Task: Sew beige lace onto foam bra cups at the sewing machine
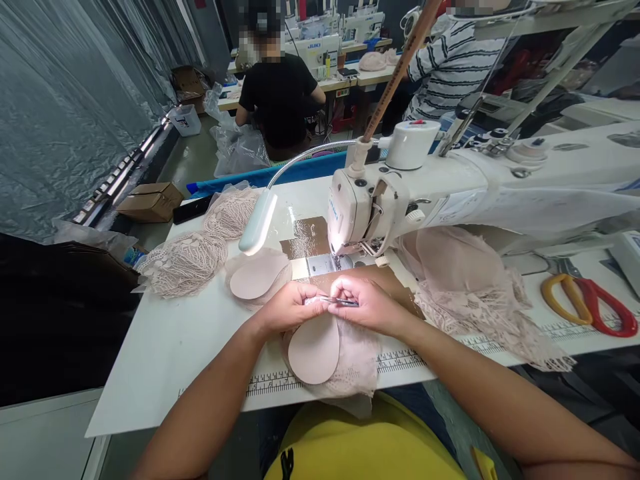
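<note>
On the floor (199, 152), a cardboard box (150, 202) is seen left of the white table (200, 353); lace pieces (186, 265) are heaped by its left edge. At the front edge, a pale cup piece (314, 351) is pinched tight by the left grip (291, 307), a slim metal tool (346, 303) by the right grip (366, 303). Past the sewing machine (450, 175), scissors (587, 303) are laid.

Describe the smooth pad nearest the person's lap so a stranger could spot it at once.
Find the white sewing machine, then the left hand and right hand in front of it. Just below them in view, the beige pad overlaps the printed ruler. Unlike the other pad beyond the left hand, it lies closest to the yellow top.
</note>
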The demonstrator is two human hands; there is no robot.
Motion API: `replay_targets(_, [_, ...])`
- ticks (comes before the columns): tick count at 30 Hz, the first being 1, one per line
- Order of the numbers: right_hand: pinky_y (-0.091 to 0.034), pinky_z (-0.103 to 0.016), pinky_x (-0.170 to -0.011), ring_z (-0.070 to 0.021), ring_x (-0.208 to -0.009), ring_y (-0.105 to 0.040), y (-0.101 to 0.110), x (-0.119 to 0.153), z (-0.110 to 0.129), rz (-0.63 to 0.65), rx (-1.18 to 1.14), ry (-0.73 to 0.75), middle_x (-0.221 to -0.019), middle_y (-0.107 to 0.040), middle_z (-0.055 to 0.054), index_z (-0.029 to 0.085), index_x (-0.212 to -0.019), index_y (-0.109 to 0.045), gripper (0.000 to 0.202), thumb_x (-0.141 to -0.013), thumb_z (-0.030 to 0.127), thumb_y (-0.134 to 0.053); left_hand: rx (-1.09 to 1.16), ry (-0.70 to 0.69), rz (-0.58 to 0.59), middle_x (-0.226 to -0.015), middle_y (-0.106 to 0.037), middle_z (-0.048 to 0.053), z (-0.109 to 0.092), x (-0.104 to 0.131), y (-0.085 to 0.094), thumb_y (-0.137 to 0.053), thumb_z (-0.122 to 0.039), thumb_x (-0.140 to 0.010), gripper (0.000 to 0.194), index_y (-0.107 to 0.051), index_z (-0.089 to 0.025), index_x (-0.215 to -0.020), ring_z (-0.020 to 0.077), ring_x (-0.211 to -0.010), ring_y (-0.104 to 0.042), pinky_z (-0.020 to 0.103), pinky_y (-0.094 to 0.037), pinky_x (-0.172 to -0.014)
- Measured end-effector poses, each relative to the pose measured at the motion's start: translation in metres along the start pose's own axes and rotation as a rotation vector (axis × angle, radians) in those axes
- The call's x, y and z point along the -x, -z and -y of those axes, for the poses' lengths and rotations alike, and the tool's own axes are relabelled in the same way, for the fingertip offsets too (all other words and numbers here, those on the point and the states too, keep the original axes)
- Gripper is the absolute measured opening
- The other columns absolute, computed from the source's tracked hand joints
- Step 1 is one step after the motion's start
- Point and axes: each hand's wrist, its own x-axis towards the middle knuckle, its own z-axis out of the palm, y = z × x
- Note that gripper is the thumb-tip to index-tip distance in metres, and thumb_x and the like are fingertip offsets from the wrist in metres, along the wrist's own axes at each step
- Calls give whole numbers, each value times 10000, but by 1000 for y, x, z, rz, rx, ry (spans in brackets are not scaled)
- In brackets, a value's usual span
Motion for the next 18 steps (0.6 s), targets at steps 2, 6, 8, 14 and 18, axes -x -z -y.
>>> replay_targets(2, [-374, -244, -594, -125, -658, -493, 4, 0, -3, -78, 102, 6, -716, -536, 23, 193, -725, -487, 125, -792, 263, -567, -96, 40, -9, -688, -560, 10, 3, 1, 8, -633, -422, -790, 307, -651, -118, -826, 109, -610, -479, 212, -359, -533])
replay_targets(6, [-334, -242, -581, -123, -629, -469, 22, 3, -5, -125, 260, -37, -681, -527, 40, 203, -723, -463, 101, -778, 229, -545, -291, 95, -91, -595, -436, -39, 2, 1, 30, -589, -413, -806, 307, -539, -145, -665, 83, -533, -385, 204, -279, -488])
replay_targets(8, [-350, -246, -611, -136, -677, -511, 29, 5, -5, -80, 293, -38, -739, -585, 26, 204, -779, -513, 23, -797, 214, -523, -388, 99, -140, -599, -437, -42, -4, -4, 38, -556, -407, -823, 279, -538, -156, -703, 88, -530, -384, 205, -273, -489])
replay_targets(14, [-342, -238, -582, -139, -640, -519, 30, 4, -23, 20, 466, -6, -717, -606, -7, 186, -739, -567, 110, -827, 180, -500, -837, 3, -201, -675, -588, 12, -19, -44, 43, -479, -332, -852, 209, -601, -174, -790, 164, -625, -526, 243, -358, -542])
replay_targets(18, [-311, -228, -537, -129, -603, -497, 28, 6, -33, -47, 478, 21, -661, -572, 4, 188, -681, -536, 180, -852, 220, -492, -967, -56, -227, -882, -633, 75, -17, -57, 38, -504, -280, -834, 187, -635, -171, -912, 223, -794, -575, 299, -426, -672])
